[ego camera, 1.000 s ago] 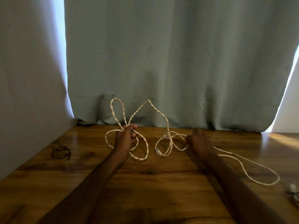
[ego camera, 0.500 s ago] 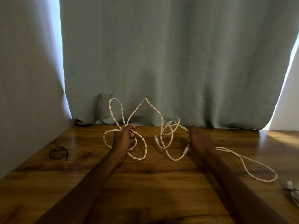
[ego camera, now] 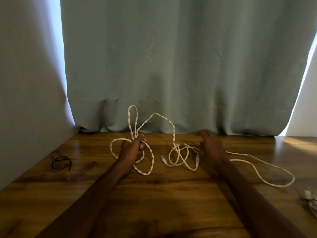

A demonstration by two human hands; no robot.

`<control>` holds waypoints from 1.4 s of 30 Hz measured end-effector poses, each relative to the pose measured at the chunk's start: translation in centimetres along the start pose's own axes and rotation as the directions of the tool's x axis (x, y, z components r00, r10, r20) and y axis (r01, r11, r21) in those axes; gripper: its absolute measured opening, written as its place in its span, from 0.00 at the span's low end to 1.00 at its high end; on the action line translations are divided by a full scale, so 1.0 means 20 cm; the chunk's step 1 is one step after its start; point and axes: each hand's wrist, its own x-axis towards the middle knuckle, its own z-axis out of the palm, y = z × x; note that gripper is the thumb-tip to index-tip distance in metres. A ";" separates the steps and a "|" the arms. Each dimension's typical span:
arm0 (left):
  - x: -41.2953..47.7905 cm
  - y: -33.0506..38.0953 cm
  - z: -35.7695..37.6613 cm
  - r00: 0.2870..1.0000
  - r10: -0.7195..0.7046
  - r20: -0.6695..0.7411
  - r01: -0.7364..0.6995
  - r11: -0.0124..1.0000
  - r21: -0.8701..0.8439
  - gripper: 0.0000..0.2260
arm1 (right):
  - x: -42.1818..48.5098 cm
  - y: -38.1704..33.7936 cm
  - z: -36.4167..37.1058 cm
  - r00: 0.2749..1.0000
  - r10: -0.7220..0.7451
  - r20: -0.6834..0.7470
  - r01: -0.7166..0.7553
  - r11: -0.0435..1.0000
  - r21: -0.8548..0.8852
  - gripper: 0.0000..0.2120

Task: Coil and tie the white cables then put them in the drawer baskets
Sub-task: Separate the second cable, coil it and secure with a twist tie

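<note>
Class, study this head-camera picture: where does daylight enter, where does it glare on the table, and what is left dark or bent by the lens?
Head view: daylight enters at bright gaps either side of the curtain; a sunlit patch glares on the table at far right; both forearms sit in shadow; the wide lens seems to tilt the curtain's edges.

A wooden table (ego camera: 154, 194) with dark grain fills the lower view. Near 12 o'clock a white cable (ego camera: 175, 147) lies in a loose tangle of small loops, both plugs resting on the wood. From there one long loop trails out towards 3 o'clock. A thin black cord (ego camera: 60, 162) sits crumpled at 9 o'clock. At 4 o'clock a small bundle (ego camera: 308, 198) is cut off by the edge.
</note>
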 end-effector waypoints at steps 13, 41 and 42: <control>-0.01 0.01 0.00 1.000 0.025 -0.013 -0.025 1.000 0.003 0.13 | 0.01 -0.17 0.03 0.929 -0.348 0.123 0.325 0.930 0.172 0.11; 0.05 0.10 -0.11 0.878 0.043 -0.477 -0.226 0.915 -0.334 0.09 | 0.00 0.21 0.00 0.965 0.186 0.186 -0.213 0.968 0.136 0.39; 0.06 0.09 -0.12 0.869 0.049 -0.492 -0.243 0.908 -0.340 0.08 | 0.00 0.20 -0.03 0.964 0.172 0.203 -0.196 0.975 0.102 0.39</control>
